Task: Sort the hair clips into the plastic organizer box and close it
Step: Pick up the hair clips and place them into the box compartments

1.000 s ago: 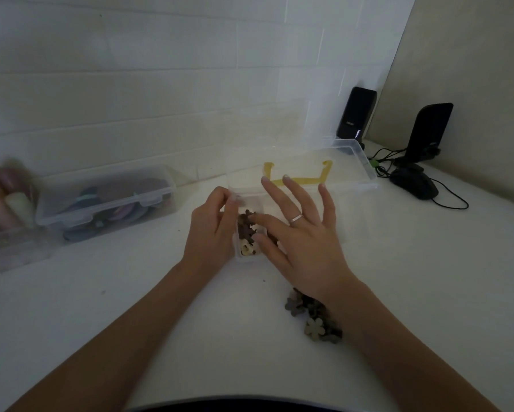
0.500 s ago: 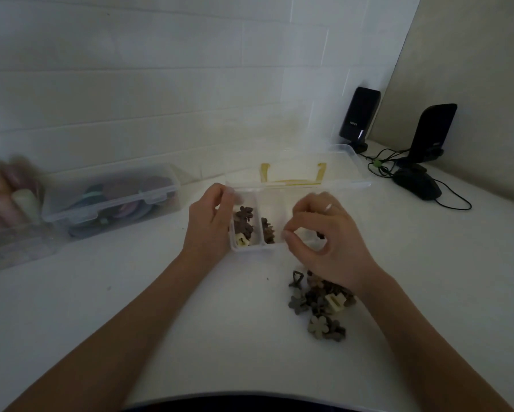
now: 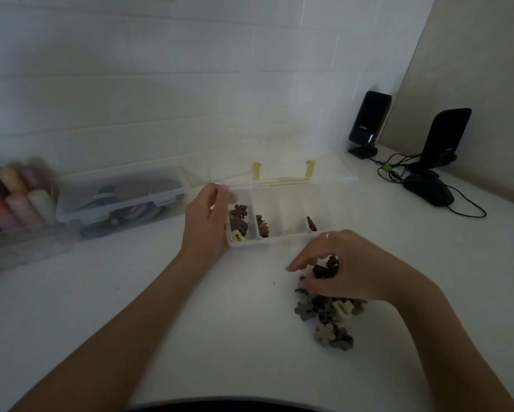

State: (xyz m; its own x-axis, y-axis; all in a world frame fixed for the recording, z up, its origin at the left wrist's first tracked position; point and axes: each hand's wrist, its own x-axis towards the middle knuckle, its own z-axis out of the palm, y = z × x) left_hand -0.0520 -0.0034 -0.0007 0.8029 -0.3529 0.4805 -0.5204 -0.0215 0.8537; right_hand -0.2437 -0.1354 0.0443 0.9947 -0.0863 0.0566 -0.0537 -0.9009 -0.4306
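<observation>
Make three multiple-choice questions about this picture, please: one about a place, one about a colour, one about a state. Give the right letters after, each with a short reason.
1. Where is the loose pile of hair clips?
A. inside the closed storage box
B. on the table, in front of the organizer box
C. beside the speakers

2. What colour are the latches on the organizer box's lid?
A. yellow
B. red
C. blue

3. How is the organizer box now?
A. closed
B. upside down
C. open

Answers: B, the pile lies on the white table under the right hand; A, the latches look yellow; C, the lid stands up behind the compartments.
</observation>
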